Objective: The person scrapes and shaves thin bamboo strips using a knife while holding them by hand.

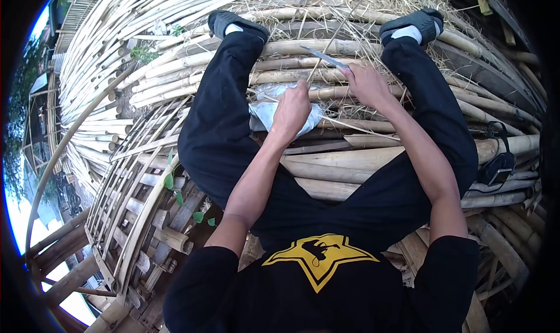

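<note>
My left hand is closed around a thin bamboo strip that slants up and away from my fist. My right hand grips a knife by its handle, which my fingers hide. The blade points up and to the left, crossing close to the strip; whether they touch I cannot tell. Both hands are between my spread knees, above a pile of bamboo poles. Beneath my left hand lies a crumpled pale cloth or plastic sheet.
Pale shavings are scattered around my shoes. Many more bamboo poles lie stacked at the upper left. A woven bamboo lattice stands at my left. A small black device with a strap rests on poles by my right knee.
</note>
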Demonstrator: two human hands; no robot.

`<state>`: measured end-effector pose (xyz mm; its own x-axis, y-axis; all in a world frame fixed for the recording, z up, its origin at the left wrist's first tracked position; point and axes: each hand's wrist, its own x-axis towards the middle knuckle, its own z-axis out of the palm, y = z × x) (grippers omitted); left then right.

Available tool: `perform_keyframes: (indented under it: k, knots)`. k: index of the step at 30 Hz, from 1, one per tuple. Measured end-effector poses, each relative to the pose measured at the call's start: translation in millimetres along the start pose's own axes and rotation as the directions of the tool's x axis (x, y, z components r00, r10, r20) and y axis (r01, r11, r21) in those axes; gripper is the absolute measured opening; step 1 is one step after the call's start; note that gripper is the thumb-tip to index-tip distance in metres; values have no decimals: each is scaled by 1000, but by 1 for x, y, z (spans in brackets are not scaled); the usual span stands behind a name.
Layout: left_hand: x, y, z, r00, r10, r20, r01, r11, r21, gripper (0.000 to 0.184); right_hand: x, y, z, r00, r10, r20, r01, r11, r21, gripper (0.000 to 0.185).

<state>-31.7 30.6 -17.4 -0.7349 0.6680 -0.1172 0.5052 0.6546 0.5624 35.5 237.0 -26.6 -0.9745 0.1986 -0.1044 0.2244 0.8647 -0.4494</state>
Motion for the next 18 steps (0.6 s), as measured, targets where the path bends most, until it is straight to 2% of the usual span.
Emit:
perform_keyframes:
  k: [3,5,6,7,10,12,13,15,16,17,18]
  knots:
    - [3,2,-4,999,-11,-50,8,998,-69,18,-14,-22,10,994,108,-5,-107,989,103,40]
    - [-1,4,-4,999,-29,-38,26,997,-73,19,-23,-30,10,984,-70,164,44,987,152,42]
    - [-4,9,-9,998,-49,29,50,998,-36,17,-21,-25,2,994,-62,87,55,995,85,41]
    - [-7,12,-12,993,-71,92,71,997,0,15,-7,-7,2,989,144,15,-145,988,47,42]
    - [-2,6,-5,996,-64,58,63,998,25,11,3,2,8,999,19,35,-20,1000,23,43]
    - [1,7,-5,997,-67,38,67,998,-11,9,-3,-12,18,983,183,6,-181,971,158,44]
    - [1,7,-3,997,-61,42,62,998,-10,9,-9,-18,17,982,189,4,-187,969,159,44]
    - [-3,3,2,999,-46,-9,45,998,-48,20,-18,-32,14,986,-52,157,33,992,118,45]
    - [-5,4,2,999,-51,3,51,998,-29,19,-17,-26,13,986,-49,158,28,991,129,47]
    - [-9,3,5,998,-54,13,55,998,-30,19,-5,-9,16,989,124,83,-133,986,102,47]
    - [-11,2,8,999,-42,24,42,999,-32,19,3,15,22,992,127,24,-128,990,52,47]
